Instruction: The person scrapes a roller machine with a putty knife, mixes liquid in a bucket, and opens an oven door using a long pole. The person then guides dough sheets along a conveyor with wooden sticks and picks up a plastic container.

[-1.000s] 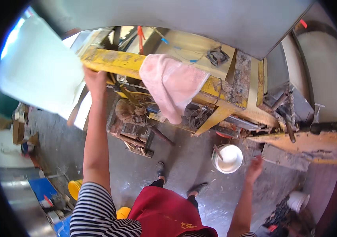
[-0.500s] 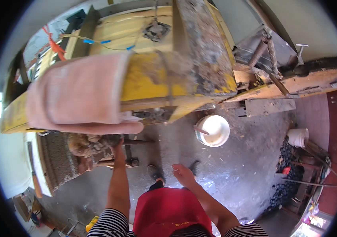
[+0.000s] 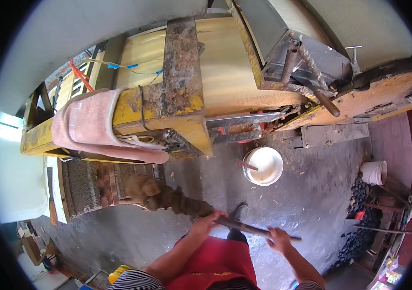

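Note:
A rag mop, with brown cloth [image 3: 155,192] bundled round one end of a dark pole [image 3: 240,225], lies slantwise before me. My left hand [image 3: 203,229] is closed round the pole just by the cloth. My right hand [image 3: 279,240] grips the pole near its bare end at the right. The bundled cloth hangs off to the left, near a brick and concrete ledge [image 3: 85,191]; I cannot tell whether it touches the ledge. Beyond the pole a white bucket [image 3: 279,173] stands on the floor with a brown stick [image 3: 247,165] in it.
A rusty yellow metal frame [image 3: 186,121] spans the far side, with a pink towel [image 3: 85,121] draped over it. A metal rod [image 3: 329,104] juts out at the far right. Black coal [image 3: 356,237] and a smaller white bucket [image 3: 374,173] are at the right.
The cloth end has come away from the ledge, toward me and to the right. My right hand, open and apart before, now holds the pole. The view has shifted slightly.

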Motion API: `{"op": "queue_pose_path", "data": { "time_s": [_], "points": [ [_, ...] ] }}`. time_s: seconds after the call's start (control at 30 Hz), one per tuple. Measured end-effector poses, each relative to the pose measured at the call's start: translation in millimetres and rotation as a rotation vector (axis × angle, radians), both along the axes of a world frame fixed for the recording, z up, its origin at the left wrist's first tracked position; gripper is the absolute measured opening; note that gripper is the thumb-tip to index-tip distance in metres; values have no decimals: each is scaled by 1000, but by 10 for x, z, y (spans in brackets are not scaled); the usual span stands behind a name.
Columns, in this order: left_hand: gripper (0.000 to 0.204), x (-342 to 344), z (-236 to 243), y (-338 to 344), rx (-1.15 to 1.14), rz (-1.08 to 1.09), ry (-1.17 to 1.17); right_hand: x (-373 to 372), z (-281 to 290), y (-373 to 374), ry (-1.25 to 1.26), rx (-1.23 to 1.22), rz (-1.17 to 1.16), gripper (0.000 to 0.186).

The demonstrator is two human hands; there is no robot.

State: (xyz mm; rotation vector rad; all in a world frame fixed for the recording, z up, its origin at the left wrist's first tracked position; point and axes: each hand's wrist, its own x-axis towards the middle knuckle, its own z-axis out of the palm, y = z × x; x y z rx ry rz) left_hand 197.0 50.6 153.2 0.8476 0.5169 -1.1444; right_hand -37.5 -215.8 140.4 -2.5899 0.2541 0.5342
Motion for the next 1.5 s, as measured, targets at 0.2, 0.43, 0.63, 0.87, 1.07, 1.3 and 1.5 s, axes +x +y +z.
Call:
{"op": "queue_pose_path", "data": {
  "time_s": [0.2, 0.43, 0.63, 0.87, 1.07, 1.3, 1.5],
  "points": [
    [27, -568, 26, -686, -190, -275, -11, -1879, 1030, -222, 364, -135, -273, 20],
    [17, 433, 55, -551, 193, -390, -1053, -1973, 1473, 135, 278, -86, -559, 24],
    [26, 2565, -306, 707, 825, 70, -1423, -1237, 1314, 405, 201, 241, -1061, 21],
    [42, 4167, -1099, 418, 803, -286, -2117, 542, 788, 387, 46, 669, -1250, 12],
    [47, 4402, -829, -626, 817, -818, -2756, 1997, 307, -337, -179, 862, -1062, 16],
    [49, 4183, -800, -777, 789, -1025, -2794, 2913, -34, -986, -528, 1227, -877, 13],
    [34, 4089, -700, -455, 854, -1088, -2725, 3584, -141, -1156, -557, 1613, -626, 13]
  ]
}}
